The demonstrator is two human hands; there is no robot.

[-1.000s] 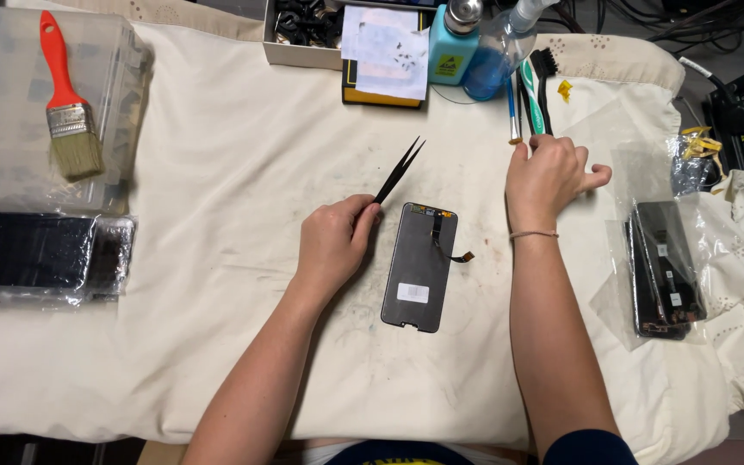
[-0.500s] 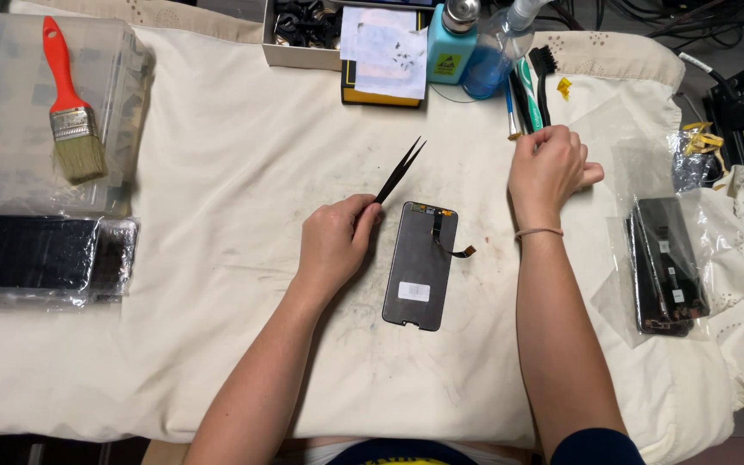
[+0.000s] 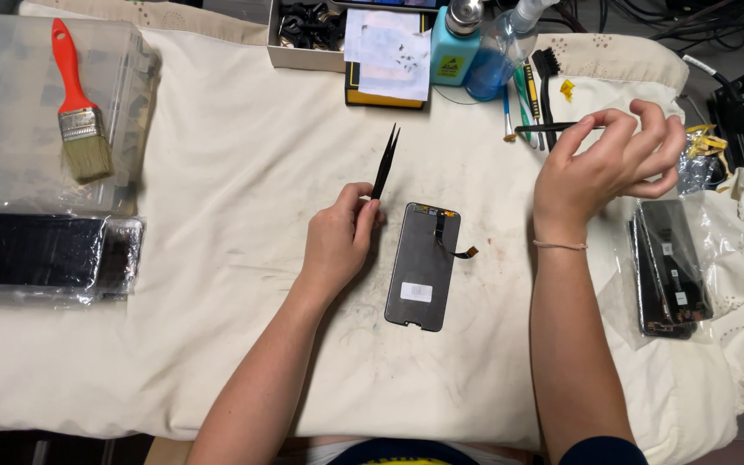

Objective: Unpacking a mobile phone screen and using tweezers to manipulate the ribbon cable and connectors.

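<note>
A black phone screen panel (image 3: 422,267) lies back side up on the cream cloth (image 3: 234,215), its small flex cable (image 3: 462,252) sticking out to the right. My left hand (image 3: 339,241) rests just left of the panel and grips black tweezers (image 3: 384,164), tips pointing away from me. Right of and above the panel, my right hand (image 3: 609,164) is raised with curled fingers. It pinches a thin black tool (image 3: 548,128) that points left over the loose tools.
A red-handled brush (image 3: 75,103) lies on a clear plastic box (image 3: 10,112) at the far left, with wrapped black panels (image 3: 36,251) below it. A blue bottle (image 3: 456,47), a clear spray bottle (image 3: 497,56) and hand tools (image 3: 527,95) stand at the back. A bagged phone (image 3: 669,267) lies right.
My right hand has lifted off the tools at the back and moved right, now pinching a thin black tool. The left hand and tweezers have stayed put.
</note>
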